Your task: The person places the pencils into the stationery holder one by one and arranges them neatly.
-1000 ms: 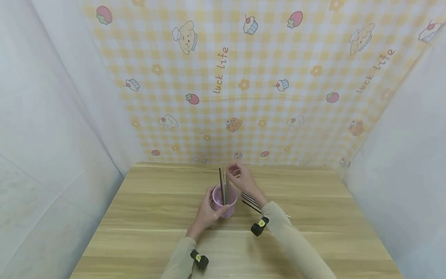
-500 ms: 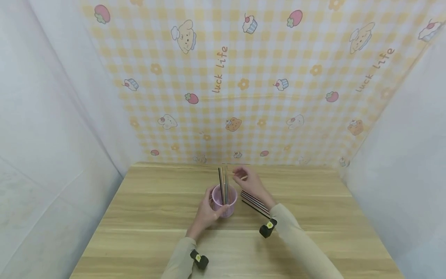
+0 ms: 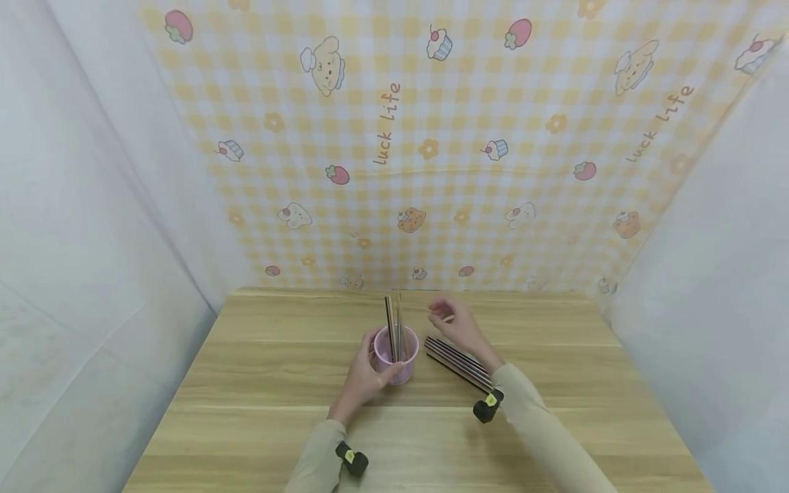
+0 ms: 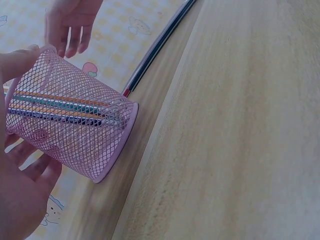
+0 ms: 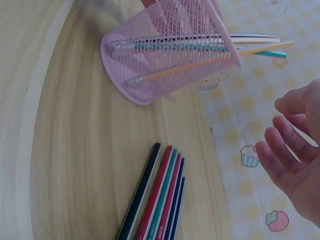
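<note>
A pink mesh pen holder stands on the table with several coloured pencils leaning in it. My left hand grips its side, thumb near the front of the rim and fingers round the far side; the left wrist view shows the mesh wall between thumb and fingers. Right of the holder, my right hand hovers with nothing in it, its fingers loosely bent in the right wrist view. Under it lies a row of several pencils, dark, red, green and blue, side by side on the wood.
The wooden table meets a yellow checked cloth printed with cartoons at its back edge. White panels rise on the left and right sides. A small black camera is strapped to each wrist.
My right hand has moved from the pencil tops at the holder out to the right, uncovering more of the pencil row. The left hand and the holder stay in place.
</note>
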A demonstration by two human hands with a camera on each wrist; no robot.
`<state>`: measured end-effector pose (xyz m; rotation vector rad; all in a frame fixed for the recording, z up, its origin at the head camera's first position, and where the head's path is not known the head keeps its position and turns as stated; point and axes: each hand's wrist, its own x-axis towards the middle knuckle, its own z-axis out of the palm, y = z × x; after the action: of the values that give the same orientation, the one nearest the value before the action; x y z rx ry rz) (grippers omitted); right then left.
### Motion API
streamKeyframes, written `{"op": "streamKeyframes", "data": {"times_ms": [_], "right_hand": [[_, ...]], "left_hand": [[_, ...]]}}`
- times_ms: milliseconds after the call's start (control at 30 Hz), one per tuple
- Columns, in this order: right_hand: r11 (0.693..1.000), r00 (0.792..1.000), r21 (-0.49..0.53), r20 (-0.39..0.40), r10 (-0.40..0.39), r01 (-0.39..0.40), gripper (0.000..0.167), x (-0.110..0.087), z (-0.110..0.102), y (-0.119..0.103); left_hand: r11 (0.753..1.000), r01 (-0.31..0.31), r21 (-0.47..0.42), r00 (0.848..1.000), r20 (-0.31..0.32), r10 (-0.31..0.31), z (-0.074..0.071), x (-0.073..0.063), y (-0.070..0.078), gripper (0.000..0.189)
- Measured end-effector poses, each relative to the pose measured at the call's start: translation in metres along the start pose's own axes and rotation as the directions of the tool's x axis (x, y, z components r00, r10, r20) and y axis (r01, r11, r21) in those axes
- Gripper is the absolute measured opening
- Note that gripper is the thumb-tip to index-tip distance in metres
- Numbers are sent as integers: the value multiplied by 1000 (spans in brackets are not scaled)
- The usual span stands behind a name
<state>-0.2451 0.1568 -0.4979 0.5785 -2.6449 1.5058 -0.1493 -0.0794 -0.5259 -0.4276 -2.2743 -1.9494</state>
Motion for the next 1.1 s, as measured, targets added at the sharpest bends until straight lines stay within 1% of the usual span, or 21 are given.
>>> {"op": "streamKeyframes", "data": {"times_ms": [133,200,367,433,567,767,1000,1100], "right_hand": [[1000,1000,-5,-6,19,-19,25,-4,-3,8],[1000,1000,-19,-7,23,-23,24,-6,-5,11],[998,1000,-56,-14,13,-14,22,-11,-8,18],[997,1000,-71,-13,8,-9,22,-13,-9,21],[995,1000,-96,-3,-5,5,21,-17,-10,30],[993,1000,-113,14,-10,12,19,-23,-11,40],[991,999,-132,42,32,-26,18,-29,-12,51],[987,997,-156,52,50,-41,16,-32,-11,55]], "left_hand": [[1000,-3,17,1000,1,3,1,1,-1,82],[999,5,36,1000,1,-5,2,2,-8,83],[999,14,45,1000,-18,-13,6,7,-33,85],[999,14,36,1000,-21,-13,6,7,-37,85],[999,19,25,1000,-20,-19,5,7,-39,83],[999,15,49,1000,-18,-14,5,7,-37,85],[998,20,62,1000,-15,-19,5,7,-38,85],[998,17,58,1000,-12,-16,5,7,-38,85]]}}
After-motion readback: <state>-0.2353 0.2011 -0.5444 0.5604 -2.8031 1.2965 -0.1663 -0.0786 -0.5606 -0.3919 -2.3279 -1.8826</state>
